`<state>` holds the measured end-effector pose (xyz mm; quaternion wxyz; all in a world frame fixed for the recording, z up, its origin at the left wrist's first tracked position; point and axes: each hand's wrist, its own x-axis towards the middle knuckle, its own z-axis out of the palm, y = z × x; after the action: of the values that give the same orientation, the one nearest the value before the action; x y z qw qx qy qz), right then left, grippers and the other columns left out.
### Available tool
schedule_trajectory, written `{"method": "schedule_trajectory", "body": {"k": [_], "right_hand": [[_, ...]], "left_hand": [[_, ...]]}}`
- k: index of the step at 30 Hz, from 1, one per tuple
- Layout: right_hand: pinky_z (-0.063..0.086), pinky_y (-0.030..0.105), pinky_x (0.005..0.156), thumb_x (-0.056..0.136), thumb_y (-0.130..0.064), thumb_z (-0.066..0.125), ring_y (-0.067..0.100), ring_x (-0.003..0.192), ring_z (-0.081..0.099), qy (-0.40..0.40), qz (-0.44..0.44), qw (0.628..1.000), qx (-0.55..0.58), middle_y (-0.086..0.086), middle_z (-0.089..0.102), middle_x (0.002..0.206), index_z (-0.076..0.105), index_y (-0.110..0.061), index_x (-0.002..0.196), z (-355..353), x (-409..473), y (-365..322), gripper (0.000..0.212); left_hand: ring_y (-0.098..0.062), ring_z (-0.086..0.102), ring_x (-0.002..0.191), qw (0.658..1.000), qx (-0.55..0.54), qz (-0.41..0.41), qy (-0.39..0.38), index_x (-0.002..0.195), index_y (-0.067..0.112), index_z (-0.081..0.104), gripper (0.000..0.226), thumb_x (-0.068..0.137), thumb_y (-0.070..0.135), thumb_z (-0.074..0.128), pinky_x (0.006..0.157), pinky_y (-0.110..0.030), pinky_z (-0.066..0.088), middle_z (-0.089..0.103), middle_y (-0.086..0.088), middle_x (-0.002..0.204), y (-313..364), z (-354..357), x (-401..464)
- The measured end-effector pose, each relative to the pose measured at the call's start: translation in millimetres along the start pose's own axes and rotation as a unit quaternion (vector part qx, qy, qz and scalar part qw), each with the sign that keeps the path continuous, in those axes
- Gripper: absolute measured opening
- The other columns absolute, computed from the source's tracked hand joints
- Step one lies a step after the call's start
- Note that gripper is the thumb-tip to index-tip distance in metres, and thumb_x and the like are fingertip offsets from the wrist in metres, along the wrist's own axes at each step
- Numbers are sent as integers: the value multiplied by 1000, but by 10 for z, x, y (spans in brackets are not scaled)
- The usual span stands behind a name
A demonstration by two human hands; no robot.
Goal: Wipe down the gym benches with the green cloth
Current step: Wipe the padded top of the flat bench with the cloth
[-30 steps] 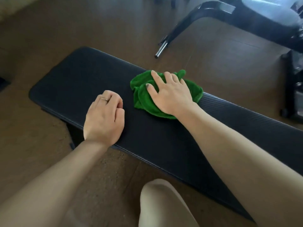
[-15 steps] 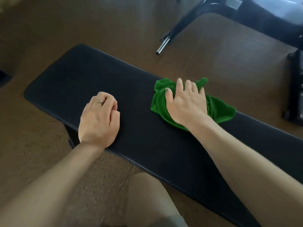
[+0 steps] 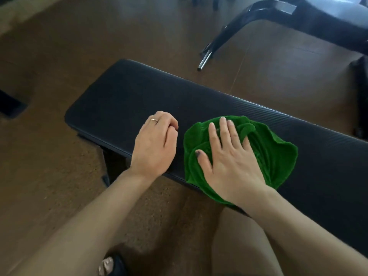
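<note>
A long black padded gym bench (image 3: 123, 96) runs from centre left to the lower right. The crumpled green cloth (image 3: 276, 156) lies on its near edge. My right hand (image 3: 229, 162) presses flat on the cloth with fingers spread and straight. My left hand (image 3: 157, 144) rests on the bench pad just left of the cloth, fingers curled under, holding nothing; a ring shows on one finger.
A second black bench (image 3: 328, 18) with a curved black leg and a chrome foot bar (image 3: 204, 61) stands at the top right. A dark frame part (image 3: 361, 96) is at the right edge. Brown floor surrounds the bench; my knee (image 3: 245, 246) is below the near edge.
My right hand has slid the cloth from the far side of the pad toward the near edge. My left hand has stayed on the pad; the camera shifted.
</note>
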<state>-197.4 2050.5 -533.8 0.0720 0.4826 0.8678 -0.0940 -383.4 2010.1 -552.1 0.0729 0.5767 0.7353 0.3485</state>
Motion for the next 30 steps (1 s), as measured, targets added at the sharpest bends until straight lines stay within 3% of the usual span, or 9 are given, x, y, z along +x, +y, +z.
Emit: {"method": "schedule_trajectory", "body": {"k": [4,9,13,16,19,22,25,30], "right_hand": [[2,48,128,104,-60,10,20,159,-11,32,24,999,12,6,-10,173,-1,-21,166,-51,429,-31,74],[3,50,127,106,-57,17,21,160,-5,57,105,992,49,7,-3,174,6,-20,166,-86,820,-309,71],[2,54,127,102,-66,18,25,160,-2,134,139,981,-3,9,5,173,11,-29,165,-79,592,-312,73],[0,52,128,97,-76,12,28,159,-9,61,211,976,6,11,-8,173,0,-35,164,-139,441,-257,80],[3,51,128,96,-75,6,33,159,-9,10,229,973,5,17,-12,171,-6,-29,165,-90,481,-332,83],[3,53,128,98,-72,7,36,159,-8,31,223,974,7,18,-9,171,-3,-21,165,-51,570,-489,85],[0,53,128,99,-70,12,35,159,-9,36,188,981,10,15,-9,172,0,-20,166,-59,689,-832,84],[4,56,127,101,-70,17,34,159,-4,74,-23,997,25,9,0,173,6,-23,166,38,704,-1587,80]], "left_hand": [[-20,60,95,996,59,68,16,108,11,62,24,99,22,42,87,-44,50,66,-4,105,-288,-302,47],[-30,63,108,991,71,-4,113,113,7,65,31,98,21,41,98,-52,49,68,-12,118,-742,-433,194],[-26,63,116,985,52,94,136,111,8,68,30,97,18,44,109,-48,42,69,-9,124,-825,-406,49],[-26,60,119,978,65,85,178,113,10,67,27,97,17,47,115,-49,34,67,-7,128,-932,-488,87],[-26,53,130,970,95,9,223,123,14,62,30,97,18,48,120,-52,27,61,-6,136,-1109,-626,227],[-27,51,135,966,67,-84,237,131,14,59,40,95,20,42,121,-55,26,59,-8,140,-1273,-713,336],[-21,56,129,961,18,-101,258,131,14,60,46,91,19,38,122,-49,27,62,-3,138,-1259,-681,362],[-20,62,117,944,-47,-103,309,124,12,63,44,87,14,39,117,-49,33,67,-1,126,-1295,-646,346]]}}
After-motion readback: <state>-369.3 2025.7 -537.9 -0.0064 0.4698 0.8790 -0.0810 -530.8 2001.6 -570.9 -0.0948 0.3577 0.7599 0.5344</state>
